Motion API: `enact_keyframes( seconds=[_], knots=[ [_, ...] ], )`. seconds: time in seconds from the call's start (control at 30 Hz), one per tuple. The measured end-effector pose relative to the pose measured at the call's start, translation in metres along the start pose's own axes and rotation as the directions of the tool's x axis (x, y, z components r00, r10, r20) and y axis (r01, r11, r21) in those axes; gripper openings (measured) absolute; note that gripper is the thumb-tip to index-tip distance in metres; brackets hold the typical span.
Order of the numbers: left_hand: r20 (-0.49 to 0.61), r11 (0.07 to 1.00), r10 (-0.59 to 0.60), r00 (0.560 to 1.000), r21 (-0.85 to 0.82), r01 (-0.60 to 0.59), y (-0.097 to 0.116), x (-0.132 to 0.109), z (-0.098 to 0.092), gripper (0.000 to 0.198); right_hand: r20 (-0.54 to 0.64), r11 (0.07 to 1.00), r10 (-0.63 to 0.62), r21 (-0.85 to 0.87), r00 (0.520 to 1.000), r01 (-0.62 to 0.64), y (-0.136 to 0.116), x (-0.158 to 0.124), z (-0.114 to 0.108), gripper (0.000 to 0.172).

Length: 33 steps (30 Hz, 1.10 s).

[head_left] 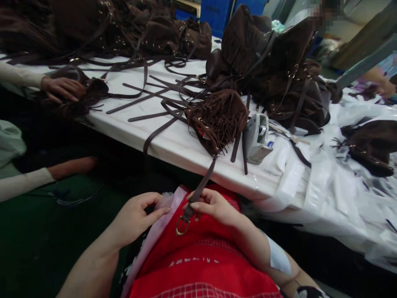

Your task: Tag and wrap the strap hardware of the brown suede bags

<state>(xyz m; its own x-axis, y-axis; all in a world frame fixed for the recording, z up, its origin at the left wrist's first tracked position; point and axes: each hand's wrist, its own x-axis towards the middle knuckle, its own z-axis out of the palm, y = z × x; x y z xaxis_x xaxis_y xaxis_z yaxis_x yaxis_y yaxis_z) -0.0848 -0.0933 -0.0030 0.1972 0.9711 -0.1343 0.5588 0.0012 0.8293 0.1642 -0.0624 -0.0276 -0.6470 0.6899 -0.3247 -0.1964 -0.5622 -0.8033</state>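
A dark brown strap (204, 182) with a gold-coloured buckle (182, 226) is pinched near the buckle by my right hand (215, 205). It runs up to a small brown fringed bag (218, 118) lying at the table's front edge. My left hand (139, 216) is closed, thumb against fingers, on a thin translucent piece (165, 200) like plastic film, left of the buckle. Below both hands is a red apron (198, 248). Another brown strap (158, 134) from the bag hangs over the table edge.
A grey-white dispenser-like object (258, 138) stands right of the bag. Piles of brown bags (167, 35) fill the table's back. White plastic wrapping (344, 186) covers the right side. At left, a co-worker's hand (63, 88) rests on a bag.
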Motion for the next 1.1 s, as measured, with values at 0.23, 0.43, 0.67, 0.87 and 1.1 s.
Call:
enact_keyframes(
  seconds=[0.23,0.43,0.67,0.87,1.1],
  knots=[
    [0.252,0.999,0.028,0.967,0.015,-0.033,0.01,-0.009,-0.002,0.028,0.0,0.989,-0.06,0.135,0.998,0.059,-0.007,-0.006,0.004,0.037],
    [0.272,0.999,0.037,0.962,-0.022,-0.033,0.018,-0.011,-0.004,0.026,-0.01,0.982,-0.115,0.15,0.993,0.115,-0.006,-0.007,0.004,0.038],
    [0.278,0.999,0.047,0.959,-0.021,-0.043,0.017,-0.013,-0.006,0.024,-0.026,0.979,-0.137,0.148,0.99,0.14,-0.005,-0.009,0.003,0.04],
    [0.273,0.999,0.044,0.961,-0.011,-0.042,0.016,-0.015,-0.007,0.026,-0.019,0.981,-0.094,0.169,0.995,0.096,-0.004,-0.008,0.002,0.043],
    [0.253,0.996,0.08,0.964,-0.052,-0.069,0.025,-0.015,-0.004,0.02,0.021,0.976,-0.073,0.209,0.997,0.067,-0.004,-0.006,0.003,0.044]
  ],
)
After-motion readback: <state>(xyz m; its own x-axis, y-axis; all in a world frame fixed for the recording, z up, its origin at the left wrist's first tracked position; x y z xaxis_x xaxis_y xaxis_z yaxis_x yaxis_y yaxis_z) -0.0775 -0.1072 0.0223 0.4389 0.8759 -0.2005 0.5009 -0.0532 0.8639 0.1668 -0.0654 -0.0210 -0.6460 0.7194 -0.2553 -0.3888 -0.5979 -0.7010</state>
